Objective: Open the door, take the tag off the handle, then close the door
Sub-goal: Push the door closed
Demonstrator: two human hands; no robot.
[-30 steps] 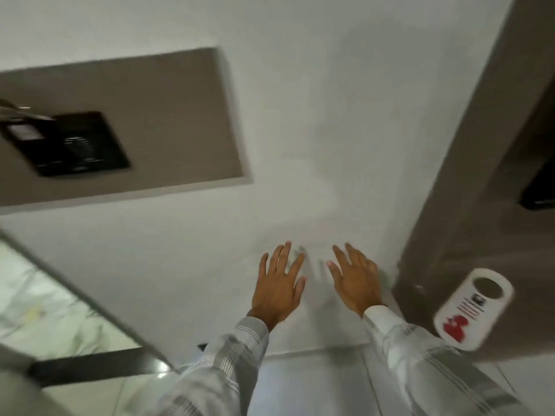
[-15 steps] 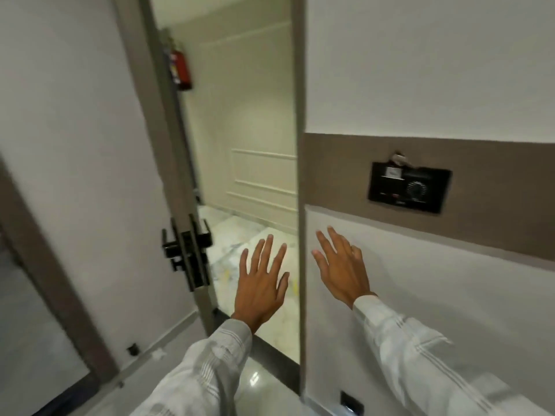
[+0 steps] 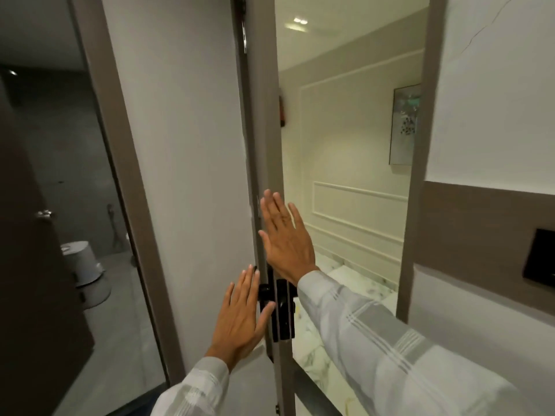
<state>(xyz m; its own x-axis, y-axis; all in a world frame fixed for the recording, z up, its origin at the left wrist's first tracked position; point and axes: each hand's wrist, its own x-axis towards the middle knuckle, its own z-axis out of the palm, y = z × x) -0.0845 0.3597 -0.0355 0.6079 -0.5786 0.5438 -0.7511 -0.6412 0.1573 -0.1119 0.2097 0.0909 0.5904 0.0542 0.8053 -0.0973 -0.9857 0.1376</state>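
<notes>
The white door (image 3: 192, 163) stands open, its grey edge (image 3: 264, 130) turned toward me. A black handle and lock plate (image 3: 277, 307) sit on that edge at waist height. My left hand (image 3: 240, 316) is flat and open just left of the handle, its thumb close to the black lever. Above the handle, my right hand (image 3: 285, 238) is spread open in front of the door edge. Neither hand holds anything. No tag is in sight.
Through the gap lies a corridor with a marble floor (image 3: 336, 349) and a framed picture (image 3: 405, 124). A black wall panel (image 3: 539, 259) is on the right wall. On the left, a dark bathroom doorway shows a white bin (image 3: 79, 259).
My view swung from the wall and a tagged door on the right to the open door. Both open hands came up to the door edge near the handle.
</notes>
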